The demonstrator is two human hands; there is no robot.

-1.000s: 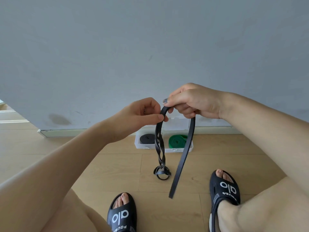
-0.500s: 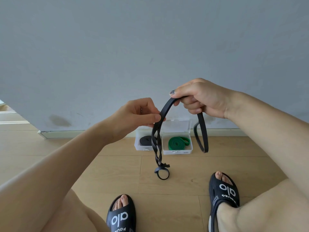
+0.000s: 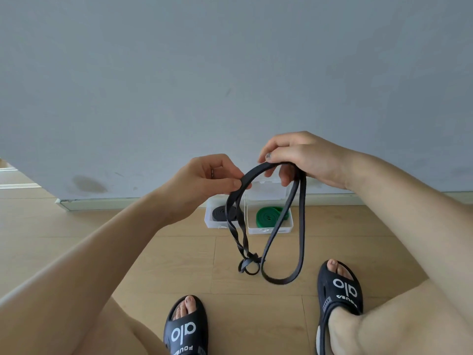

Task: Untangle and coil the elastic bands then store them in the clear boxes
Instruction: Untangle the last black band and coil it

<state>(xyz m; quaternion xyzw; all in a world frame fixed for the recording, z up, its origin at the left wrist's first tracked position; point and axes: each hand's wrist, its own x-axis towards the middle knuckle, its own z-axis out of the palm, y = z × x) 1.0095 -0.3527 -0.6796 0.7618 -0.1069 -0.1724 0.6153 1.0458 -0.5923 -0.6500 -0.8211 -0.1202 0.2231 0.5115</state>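
The two clear boxes (image 3: pixel 270 229) on the floor are partly hidden by the tangled black band (image 3: pixel 302 226), which is pinched by the left hand (image 3: pixel 204 183) and gripped by the right hand (image 3: pixel 299 157).

Both bare forearms reach forward. The left hand (image 3: pixel 204 179) pinches the black elastic band (image 3: pixel 302 226) between thumb and forefinger; the right hand (image 3: pixel 304 160), slightly higher, curls its fingers over the band's top.
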